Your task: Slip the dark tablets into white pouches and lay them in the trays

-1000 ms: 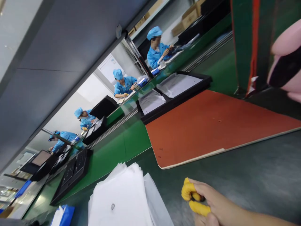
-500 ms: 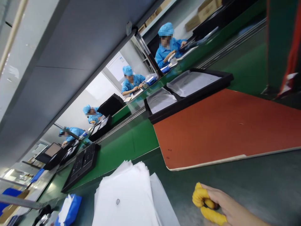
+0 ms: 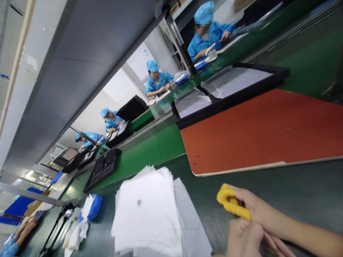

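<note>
My right hand (image 3: 249, 201) reaches in from the right, low over the dark green bench. Yellow finger cots (image 3: 237, 210) cover some of its fingertips. Those fingers are curled in closely, and whatever they may hold is hidden. Just below, my left hand (image 3: 245, 239) is closed like a fist against the underside of the right hand. Its grip is partly cut off by the frame edge, so I cannot make out what is in it. Left of both hands lies a stack of white sheets or thin sleeves (image 3: 147, 217) with a small printed mark.
A red-brown board (image 3: 257, 132) lies beyond my hands, with a black tray (image 3: 230, 85) holding film-covered pieces at its far edge. Another black tray (image 3: 103, 167) is farther left. A blue tissue pack (image 3: 95, 207) sits near crumpled tissue (image 3: 77, 237). Co-workers (image 3: 158, 82) sit opposite.
The view has swung right and down, so the scene sits higher. My left hand shows more, closed under the right one. A co-worker's arms and crumpled tissue have appeared at lower left.
</note>
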Available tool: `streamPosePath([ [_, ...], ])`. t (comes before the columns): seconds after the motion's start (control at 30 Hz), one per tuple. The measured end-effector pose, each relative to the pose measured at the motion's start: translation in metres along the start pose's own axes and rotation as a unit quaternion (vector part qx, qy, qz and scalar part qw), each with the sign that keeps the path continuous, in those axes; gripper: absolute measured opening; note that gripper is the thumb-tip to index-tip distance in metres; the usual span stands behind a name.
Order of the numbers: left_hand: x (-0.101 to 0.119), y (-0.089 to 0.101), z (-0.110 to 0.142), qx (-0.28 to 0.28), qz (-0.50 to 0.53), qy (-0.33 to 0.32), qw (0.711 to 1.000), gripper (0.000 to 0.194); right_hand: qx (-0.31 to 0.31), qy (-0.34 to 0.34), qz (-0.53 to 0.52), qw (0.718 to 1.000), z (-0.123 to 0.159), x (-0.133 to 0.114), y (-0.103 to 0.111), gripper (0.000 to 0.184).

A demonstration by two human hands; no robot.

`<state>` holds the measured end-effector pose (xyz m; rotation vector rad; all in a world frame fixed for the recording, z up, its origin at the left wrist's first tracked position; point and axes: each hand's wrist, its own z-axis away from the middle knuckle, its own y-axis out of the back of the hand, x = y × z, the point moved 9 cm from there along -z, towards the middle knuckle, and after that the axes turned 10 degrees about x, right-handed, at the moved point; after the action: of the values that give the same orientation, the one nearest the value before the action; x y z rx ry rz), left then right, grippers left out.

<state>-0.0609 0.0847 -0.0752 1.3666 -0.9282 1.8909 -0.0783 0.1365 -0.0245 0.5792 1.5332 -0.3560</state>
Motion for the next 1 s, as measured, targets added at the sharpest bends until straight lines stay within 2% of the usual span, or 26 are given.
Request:
streamPosePath([
  [0.07,0.007,-0.006,0.005,-0.028,-0.039,0.011,0.999,0.035,0.002,0.011,-0.016,1.000,-0.005,0.003,0.001,0.029],
  [0.13,0.018,-0.007,0.014,-0.031,-0.071,0.033,0.996,0.025,0.011,0.024,-0.017,1.000,-0.010,0.007,0.003,0.036],
  [0.23,0.048,-0.006,0.031,-0.085,-0.147,0.036,0.985,0.023,0.006,0.038,0.004,0.999,-0.015,0.012,0.004,0.045],
  [0.3,0.077,0.009,0.038,-0.136,-0.246,0.000,0.960,0.026,0.007,0.050,0.012,0.999,-0.017,0.013,0.004,0.048],
  [0.33,0.092,0.023,0.037,-0.151,-0.327,-0.028,0.933,0.027,0.005,0.056,0.015,0.998,-0.017,0.012,0.004,0.049],
  [0.37,0.104,0.046,0.031,-0.144,-0.425,-0.041,0.893,0.026,0.002,0.059,0.021,0.998,-0.017,0.011,0.003,0.049],
  [0.4,0.119,0.082,0.019,-0.075,-0.531,-0.047,0.843,0.025,-0.001,0.060,0.027,0.998,-0.016,0.011,0.002,0.049],
  [0.47,0.152,0.157,-0.005,0.087,-0.594,-0.056,0.798,0.032,-0.007,0.056,0.037,0.998,-0.016,0.010,0.000,0.049],
  [0.53,0.179,0.232,-0.017,0.273,-0.644,-0.047,0.713,0.036,-0.011,0.049,0.040,0.998,-0.015,0.007,-0.001,0.048],
  [0.6,0.181,0.282,-0.022,0.357,-0.658,-0.021,0.662,0.042,-0.018,0.041,0.038,0.998,-0.014,0.004,-0.002,0.046],
  [0.63,0.177,0.300,-0.023,0.383,-0.662,-0.006,0.645,0.042,-0.023,0.038,0.038,0.998,-0.014,0.003,-0.002,0.043],
  [0.67,0.172,0.313,-0.024,0.395,-0.665,0.003,0.634,0.042,-0.028,0.037,0.040,0.998,-0.013,0.001,-0.003,0.040],
  [0.73,0.162,0.327,-0.025,0.404,-0.673,0.011,0.620,0.041,-0.035,0.043,0.045,0.997,-0.011,-0.004,-0.005,0.032],
  [0.83,0.156,0.330,-0.027,0.402,-0.689,-0.002,0.603,0.040,-0.026,0.058,0.055,0.996,-0.009,-0.009,-0.005,0.025],
  [1.0,0.163,0.327,-0.030,0.406,-0.709,-0.024,0.576,0.037,-0.039,0.058,0.084,0.994,-0.009,-0.004,-0.008,0.025],
])
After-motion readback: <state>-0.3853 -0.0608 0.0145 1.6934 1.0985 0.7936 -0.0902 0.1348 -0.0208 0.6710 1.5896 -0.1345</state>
